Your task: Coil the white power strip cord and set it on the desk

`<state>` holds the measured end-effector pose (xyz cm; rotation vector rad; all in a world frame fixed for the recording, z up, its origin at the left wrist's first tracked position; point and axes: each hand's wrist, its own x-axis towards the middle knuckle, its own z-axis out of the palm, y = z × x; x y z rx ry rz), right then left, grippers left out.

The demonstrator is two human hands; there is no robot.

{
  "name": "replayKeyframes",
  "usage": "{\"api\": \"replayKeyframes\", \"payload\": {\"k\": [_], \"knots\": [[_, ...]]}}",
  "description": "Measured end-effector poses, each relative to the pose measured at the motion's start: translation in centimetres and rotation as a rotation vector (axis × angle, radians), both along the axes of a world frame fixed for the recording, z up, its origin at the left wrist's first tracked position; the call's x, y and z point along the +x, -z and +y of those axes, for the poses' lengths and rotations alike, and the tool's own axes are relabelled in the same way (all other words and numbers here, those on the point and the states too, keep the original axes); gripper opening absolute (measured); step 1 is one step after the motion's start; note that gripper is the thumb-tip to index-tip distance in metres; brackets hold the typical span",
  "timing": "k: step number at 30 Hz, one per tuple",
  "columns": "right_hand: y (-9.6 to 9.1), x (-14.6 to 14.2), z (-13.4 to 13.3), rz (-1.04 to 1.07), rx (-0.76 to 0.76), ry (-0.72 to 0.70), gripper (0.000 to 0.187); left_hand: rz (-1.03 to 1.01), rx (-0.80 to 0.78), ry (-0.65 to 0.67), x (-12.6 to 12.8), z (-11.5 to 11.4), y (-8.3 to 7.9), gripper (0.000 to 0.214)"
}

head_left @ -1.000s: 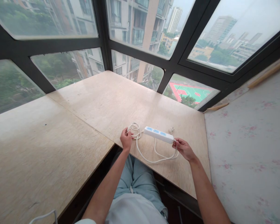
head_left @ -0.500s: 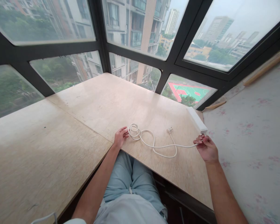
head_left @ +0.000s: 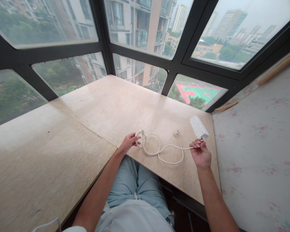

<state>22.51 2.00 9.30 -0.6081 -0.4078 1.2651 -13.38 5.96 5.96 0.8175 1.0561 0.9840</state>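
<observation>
A white power strip (head_left: 198,127) is held up at the right of the wooden desk (head_left: 125,106), its back turned towards me. My right hand (head_left: 200,152) grips the cord where it leaves the strip's near end. The white cord (head_left: 163,150) trails left across the desk in loose loops. My left hand (head_left: 130,142) pinches the small coil at the cord's far-left end. The white plug (head_left: 176,133) lies on the desk between the two hands.
A second wooden board (head_left: 38,154) adjoins the desk on the left. Dark-framed windows (head_left: 176,69) ring the back. A floral-patterned surface (head_left: 258,151) runs along the right. My legs in pale blue trousers (head_left: 135,187) sit in the gap below. A white wire loop (head_left: 47,224) shows bottom left.
The power strip was lifted from the desk middle and swung far right, then drawn back a little and turned over. My left hand stayed at the coil and has closed on it.
</observation>
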Motion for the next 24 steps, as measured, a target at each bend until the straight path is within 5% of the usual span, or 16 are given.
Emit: {"api": "replayKeyframes", "payload": {"k": [7, 13, 24], "knots": [[1.8, -3.7, -1.0, 0.121, -0.004, 0.03, 0.021, 0.237, 0.091, 0.008, 0.4, 0.3, -0.1, 0.041], [4.8, -3.3, -0.7, 0.067, -0.091, 0.094, 0.013, 0.195, 0.15, 0.107, 0.3, -0.2, -1.4, 0.038], [6.8, -1.7, -1.1, -0.031, -0.169, 0.061, 0.014, -0.079, 0.23, -0.3, -1.9, -0.1, 0.0, 0.047]]}}
